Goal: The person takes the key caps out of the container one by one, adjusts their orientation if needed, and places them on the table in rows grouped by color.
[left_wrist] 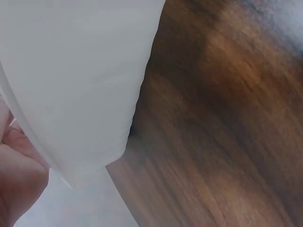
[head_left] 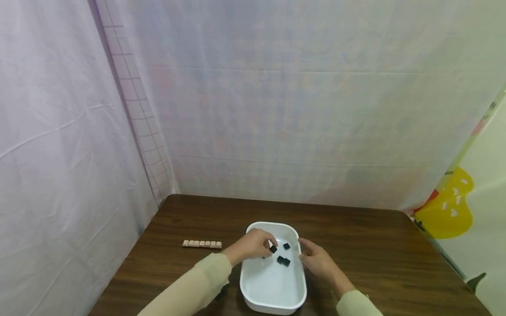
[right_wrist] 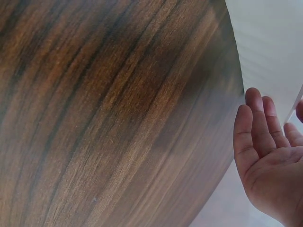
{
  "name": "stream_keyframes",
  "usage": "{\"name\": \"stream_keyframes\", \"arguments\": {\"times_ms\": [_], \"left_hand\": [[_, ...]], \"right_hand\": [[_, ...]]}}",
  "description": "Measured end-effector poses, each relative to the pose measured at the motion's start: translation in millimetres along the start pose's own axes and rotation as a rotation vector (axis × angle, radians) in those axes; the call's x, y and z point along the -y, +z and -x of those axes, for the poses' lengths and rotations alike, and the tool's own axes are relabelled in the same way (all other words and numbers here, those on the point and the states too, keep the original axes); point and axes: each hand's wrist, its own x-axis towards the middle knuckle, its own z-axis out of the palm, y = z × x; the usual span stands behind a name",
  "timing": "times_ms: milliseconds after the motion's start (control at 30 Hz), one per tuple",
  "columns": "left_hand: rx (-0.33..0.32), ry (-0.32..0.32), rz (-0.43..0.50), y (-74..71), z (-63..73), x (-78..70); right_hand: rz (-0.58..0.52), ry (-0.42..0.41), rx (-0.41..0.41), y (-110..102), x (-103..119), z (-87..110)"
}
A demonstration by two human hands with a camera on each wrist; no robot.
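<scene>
A white tray [head_left: 272,292] lies lengthwise toward me, with several small black keycaps [head_left: 286,262] on its floor. My left hand [head_left: 253,244] reaches in over the left rim, and its thumb and index finger pinch one black keycap [head_left: 273,249]. Another dark piece shows partly beneath that hand. At the tray's right side, my right hand [head_left: 319,262] holds the rim. The right wrist view has the right hand's fingers [right_wrist: 259,125] nearly straight along the outer wall, thumb tip by the rim. In the left wrist view, the left hand [left_wrist: 21,175] is partly hidden behind the tray wall [left_wrist: 80,80].
On the brown wooden table [head_left: 356,237], a straight row of several pale keycaps [head_left: 202,244] lies left of the tray. A dark object [head_left: 222,293] is partly covered by the left sleeve. Pale curtains [head_left: 276,109] hang behind the table and at its left.
</scene>
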Motion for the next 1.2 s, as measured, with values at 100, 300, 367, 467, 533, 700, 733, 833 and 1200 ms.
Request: {"name": "stream_keyframes", "arguments": {"times_ms": [100, 300, 367, 467, 533, 700, 733, 833, 1200], "left_hand": [[-0.034, 0.017, 0.026, -2.4, 1.6, 2.0], [-0.088, 0.002, 0.104, -7.6, 4.9, 9.0], [-0.104, 0.002, 0.106, -10.5, 5.9, 11.4], [-0.132, -0.003, 0.113, -16.4, 10.1, 14.9], [-0.149, -0.013, 0.132, -21.7, 14.8, 18.3], [-0.200, -0.028, 0.198, -38.1, 33.4, 32.5], [-0.209, -0.036, 0.206, -41.5, 37.9, 35.9], [-0.234, -0.051, 0.212, -50.1, 52.0, 48.1], [-0.221, -0.084, 0.101, -57.0, 104.8, 86.5]], "right_hand": [[-0.009, -0.009, -0.006, 1, 0, 0.6], [-0.019, -0.019, -0.011, 0, 1, 1.9], [-0.014, -0.020, -0.009, 0, 1, 2.1], [-0.004, -0.008, -0.003, 0, 2, 2.0], [0.004, 0.001, 0.001, 0, 2, 1.6], [0.009, 0.021, 0.010, 0, 3, 0.4], [0.009, 0.021, 0.012, -1, 3, 0.1], [0.010, 0.038, 0.019, -1, 3, -0.9], [0.016, 0.046, 0.021, -1, 4, 0.7]]}}
